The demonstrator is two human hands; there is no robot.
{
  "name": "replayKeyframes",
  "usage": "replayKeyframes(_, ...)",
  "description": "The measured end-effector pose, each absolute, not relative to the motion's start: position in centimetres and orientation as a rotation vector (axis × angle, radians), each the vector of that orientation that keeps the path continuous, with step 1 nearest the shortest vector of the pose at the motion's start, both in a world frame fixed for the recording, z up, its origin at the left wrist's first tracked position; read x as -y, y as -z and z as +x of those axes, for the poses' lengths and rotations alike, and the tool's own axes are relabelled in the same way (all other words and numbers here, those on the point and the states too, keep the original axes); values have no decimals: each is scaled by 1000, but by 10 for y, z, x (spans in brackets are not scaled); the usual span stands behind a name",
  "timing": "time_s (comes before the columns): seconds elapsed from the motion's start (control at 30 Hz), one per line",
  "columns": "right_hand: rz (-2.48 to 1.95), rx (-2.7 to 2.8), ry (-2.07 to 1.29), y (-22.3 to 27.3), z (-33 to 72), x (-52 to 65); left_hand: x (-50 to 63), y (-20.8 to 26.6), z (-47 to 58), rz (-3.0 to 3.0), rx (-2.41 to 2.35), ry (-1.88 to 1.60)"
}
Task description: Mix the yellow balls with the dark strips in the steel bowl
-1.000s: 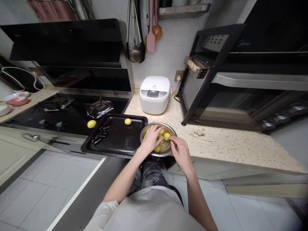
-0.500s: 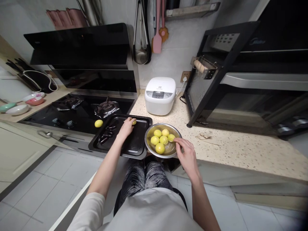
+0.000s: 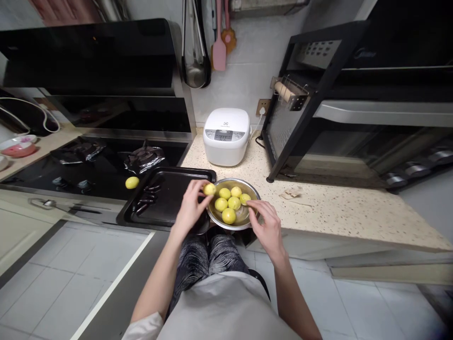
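Note:
My left hand (image 3: 193, 203) has its fingers closed round a yellow lemon (image 3: 209, 189), above the left rim of a metal bowl (image 3: 215, 218). Several more lemons lie in the bowl. My right hand (image 3: 267, 224) reaches over the bowl's right side, thumb and fingertips drawn together at a lemon (image 3: 244, 199) there; its fingers partly cover that lemon. To the left is a black baking tray (image 3: 173, 189) with several small dark, long objects (image 3: 146, 196) on its left part. Another lemon (image 3: 132, 182) sits left of the tray on the stove.
Behind the bowl stands a white rice cooker (image 3: 226, 137). A black gas stove (image 3: 106, 174) is on the left, and a rack with an oven (image 3: 368, 156) on the right. A brownish scrap (image 3: 293, 192) lies on the speckled counter (image 3: 336, 212). Utensils (image 3: 196, 73) hang on the wall.
My left hand has moved right from the tray to the bowl, carrying a lemon. The right hand has stayed at the same lemon. The view has shifted slightly to the right.

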State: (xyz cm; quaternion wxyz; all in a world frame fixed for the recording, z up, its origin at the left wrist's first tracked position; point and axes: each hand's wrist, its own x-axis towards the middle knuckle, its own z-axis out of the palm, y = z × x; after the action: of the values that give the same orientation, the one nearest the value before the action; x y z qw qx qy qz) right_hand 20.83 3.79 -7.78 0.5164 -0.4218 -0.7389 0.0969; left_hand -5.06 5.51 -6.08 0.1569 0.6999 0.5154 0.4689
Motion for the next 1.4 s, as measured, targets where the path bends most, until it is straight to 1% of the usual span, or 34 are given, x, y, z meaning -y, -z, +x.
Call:
replayKeyframes(0.1, -1007, 1793, -331, 76, 201, -32, -31, 62, -7, 2016, -1309, -1309)
replayKeyframes(0.2, -1069, 1760, -430, 78, 196, -26, -17, 68, 22, 2049, -1281, -1262)
replayKeyframes(0.4, -1220, 1736, -469, 84, 198, -29, -8, 82, 34, 2129, -1312, -1233)
replayKeyframes(0.63, -1400, 2052, -242, 83, 203, -40, 4, 97, 18, 2346, -1457, -1189)
replayKeyframes(0.77, -1420, 2194, -58, 79, 198, -47, 6, 103, 16, 2389, -1464, -1149)
replayKeyframes(0.9, -1426, 2257, 28, 81, 191, -56, 7, 105, 17, 2398, -1461, -1163)
replayKeyframes(0.97, -1435, 2254, 10, 83, 190, -57, 7, 106, 17, 2396, -1462, -1168)
replayKeyframes(1.13, -1417, 2133, -160, 83, 200, -48, 9, 107, 14, 2389, -1426, -1210)
replayKeyframes(1.4, -1293, 2082, -213, 82, 212, -34, 9, 110, 7, 2352, -1402, -1360)
